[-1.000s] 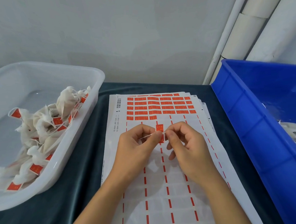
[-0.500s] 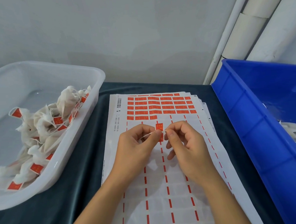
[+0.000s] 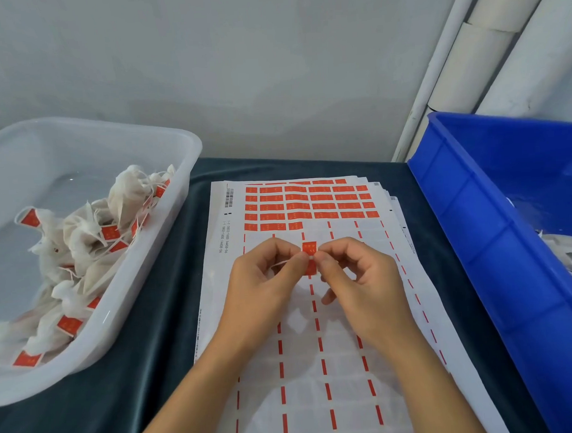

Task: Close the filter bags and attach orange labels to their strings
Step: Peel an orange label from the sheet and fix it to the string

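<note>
I'd fold the orange label [image 3: 309, 248] squarely over the string [image 3: 280, 263], edges matched, then press firmly so the adhesive traps it. Mid-frame, above the label sheet [image 3: 319, 348], my left hand [image 3: 265, 284] and right hand [image 3: 358, 278] pinch label and string between touching fingertips; the label sits right between them.

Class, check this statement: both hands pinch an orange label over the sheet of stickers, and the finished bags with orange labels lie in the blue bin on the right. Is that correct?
Not quite. In the head view, the left hand and right hand do pinch an orange label over the sheet of stickers, but the labelled bags lie in the clear tub on the left, not the blue bin.
</note>
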{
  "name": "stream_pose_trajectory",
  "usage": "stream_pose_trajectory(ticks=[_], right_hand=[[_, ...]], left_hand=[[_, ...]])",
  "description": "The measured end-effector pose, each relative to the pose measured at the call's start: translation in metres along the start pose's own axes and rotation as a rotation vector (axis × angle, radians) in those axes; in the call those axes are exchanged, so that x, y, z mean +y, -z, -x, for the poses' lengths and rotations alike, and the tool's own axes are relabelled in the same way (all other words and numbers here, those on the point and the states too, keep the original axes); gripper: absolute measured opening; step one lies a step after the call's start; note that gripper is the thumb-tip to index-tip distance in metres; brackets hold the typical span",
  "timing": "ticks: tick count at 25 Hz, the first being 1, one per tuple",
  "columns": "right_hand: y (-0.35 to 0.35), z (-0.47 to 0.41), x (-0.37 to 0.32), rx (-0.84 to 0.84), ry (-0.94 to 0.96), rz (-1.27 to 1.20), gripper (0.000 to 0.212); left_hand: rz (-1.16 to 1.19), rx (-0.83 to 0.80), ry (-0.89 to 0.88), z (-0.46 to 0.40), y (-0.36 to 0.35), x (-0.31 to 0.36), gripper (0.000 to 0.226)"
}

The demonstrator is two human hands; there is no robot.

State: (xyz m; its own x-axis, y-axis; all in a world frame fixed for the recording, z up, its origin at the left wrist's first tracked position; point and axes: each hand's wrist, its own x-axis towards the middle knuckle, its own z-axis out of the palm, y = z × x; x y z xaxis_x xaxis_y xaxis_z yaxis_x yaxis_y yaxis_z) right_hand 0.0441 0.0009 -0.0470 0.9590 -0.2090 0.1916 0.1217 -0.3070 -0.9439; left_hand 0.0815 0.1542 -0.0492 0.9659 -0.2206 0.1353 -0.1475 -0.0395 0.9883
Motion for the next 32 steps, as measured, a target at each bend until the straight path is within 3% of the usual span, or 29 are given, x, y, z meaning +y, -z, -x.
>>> stream_pose_trajectory(ticks=[5, 13, 20, 23, 32], right_hand=[[0.0015, -0.0003, 0.0027, 0.061, -0.033, 0.019, 0.007], [0.0047, 0.0008, -0.0004, -0.020, -0.067, 0.014, 0.013], [0.0083, 0.0009, -0.0025, 0.052, -0.025, 0.084, 0.006], [0.0076, 0.0010, -0.0035, 0.090, 0.005, 0.105, 0.017], [0.0041, -0.0001, -0.0044, 0.076, 0.021, 0.053, 0.019]], left_hand=[[-0.196, 0.176, -0.067, 0.0000, -0.0015, -0.0019, 0.012], [-0.440, 0.107, -0.333, 0.0057, -0.0005, -0.0043, 0.015], [-0.496, 0.135, -0.311, 0.0041, -0.0010, -0.0065, 0.020], [-0.489, 0.146, -0.273, 0.0028, -0.0025, -0.0072, 0.017], [-0.235, 0.045, -0.124, -0.0001, 0.0019, -0.0074, 0.002]])
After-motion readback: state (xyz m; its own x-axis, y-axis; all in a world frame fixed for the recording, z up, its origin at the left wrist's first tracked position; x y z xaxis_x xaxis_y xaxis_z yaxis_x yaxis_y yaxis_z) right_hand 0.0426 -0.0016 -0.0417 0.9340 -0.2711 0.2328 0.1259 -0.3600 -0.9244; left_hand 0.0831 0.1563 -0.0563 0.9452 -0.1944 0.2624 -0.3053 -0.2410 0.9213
